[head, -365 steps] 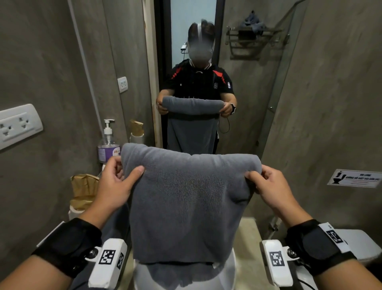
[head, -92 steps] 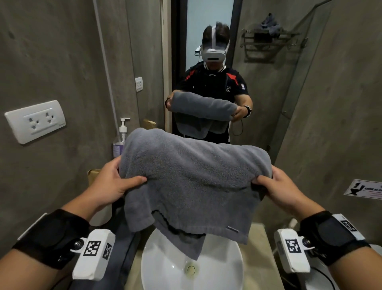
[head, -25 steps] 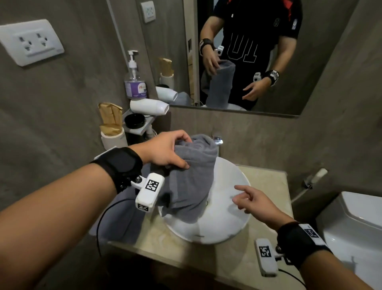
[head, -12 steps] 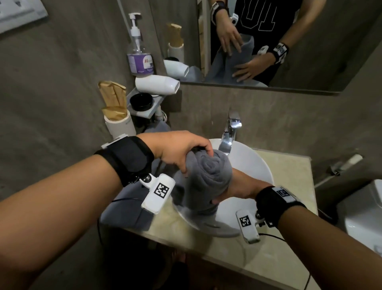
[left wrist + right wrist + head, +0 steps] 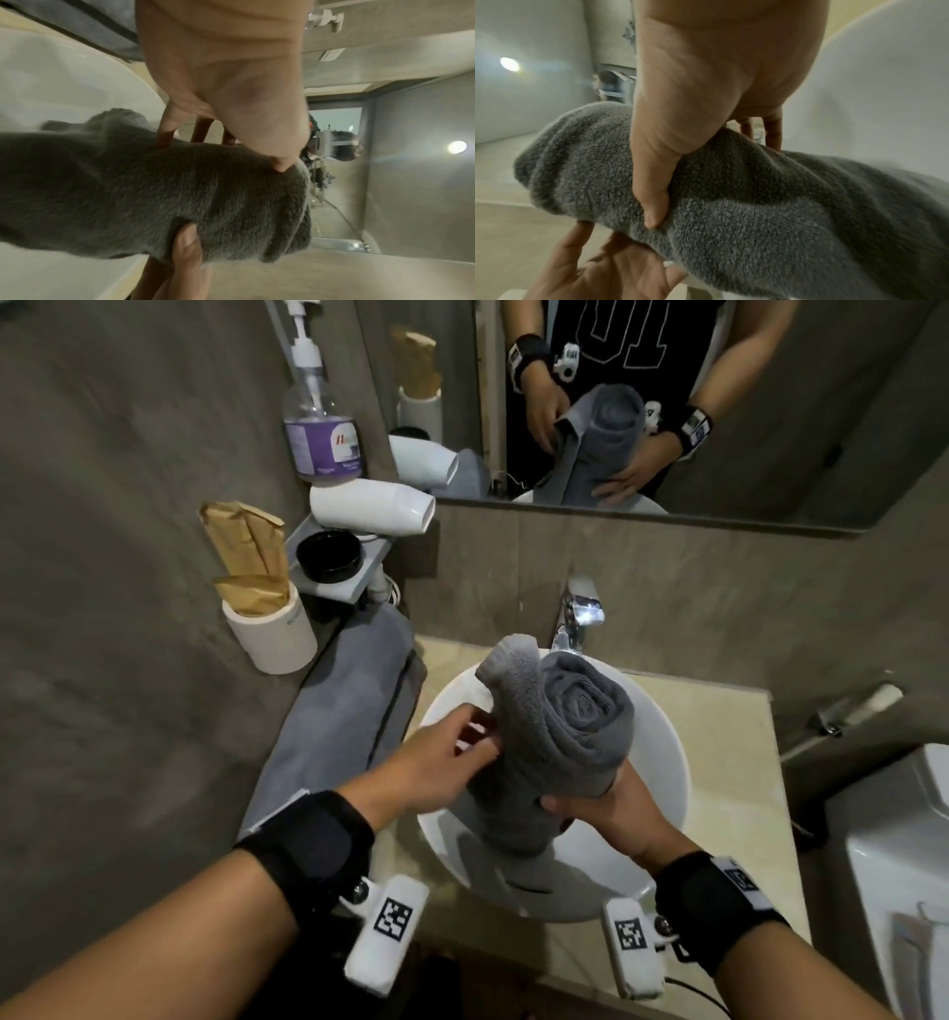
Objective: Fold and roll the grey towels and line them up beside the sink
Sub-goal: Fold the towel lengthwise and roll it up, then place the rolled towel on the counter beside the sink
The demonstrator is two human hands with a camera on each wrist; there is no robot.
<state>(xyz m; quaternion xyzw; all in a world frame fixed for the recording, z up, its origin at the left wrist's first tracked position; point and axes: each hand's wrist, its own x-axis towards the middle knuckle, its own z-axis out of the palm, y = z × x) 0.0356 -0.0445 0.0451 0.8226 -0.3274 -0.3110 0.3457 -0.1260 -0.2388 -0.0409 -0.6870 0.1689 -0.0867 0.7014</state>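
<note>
While the right hand is gripping the rolled grey towel from below, fingers curled round it, the left hand is pinching its loose outer flap at 9 o'clock. Roll is being held over the sink, tail end hanging unrolled. Second grey towel is lying flat on the tabletop at the sink's 10 o'clock, apparently not rolled. Judgement: first roll nearly finished; placing and lining up remain.
</note>
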